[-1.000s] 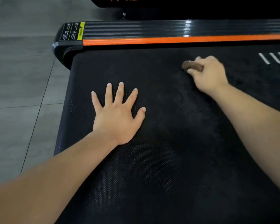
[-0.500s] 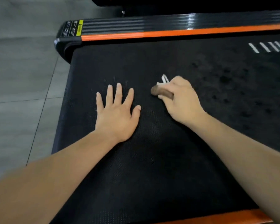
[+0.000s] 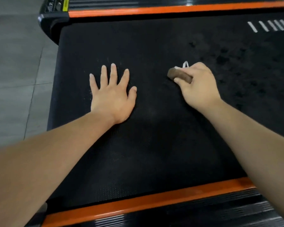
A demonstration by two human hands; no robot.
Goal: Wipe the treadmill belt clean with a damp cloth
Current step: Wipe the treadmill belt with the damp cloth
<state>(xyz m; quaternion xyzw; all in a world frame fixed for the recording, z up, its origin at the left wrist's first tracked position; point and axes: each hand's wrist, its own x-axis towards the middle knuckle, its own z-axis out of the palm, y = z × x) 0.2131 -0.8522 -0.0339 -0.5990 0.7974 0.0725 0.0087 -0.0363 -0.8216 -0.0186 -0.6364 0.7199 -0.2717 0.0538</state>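
Here, small brown rolled-up damp cloth (image 3: 179, 76), white loop at its far end, pressed onto the black textured treadmill belt (image 3: 154, 145), mid-belt, right of centre. Right hand (image 3: 197, 86) closed around cloth, fingers curled over the top, likely to bear down while rubbing. Left hand (image 3: 112, 94) flat on belt, fingers spread, holding nothing; probably bracing body weight and steadying the belt. Dark blotches further right suggest ground not yet wiped. Orange side rails (image 3: 154, 199) frame belt near and far; grey tiled floor (image 3: 15, 79) left.
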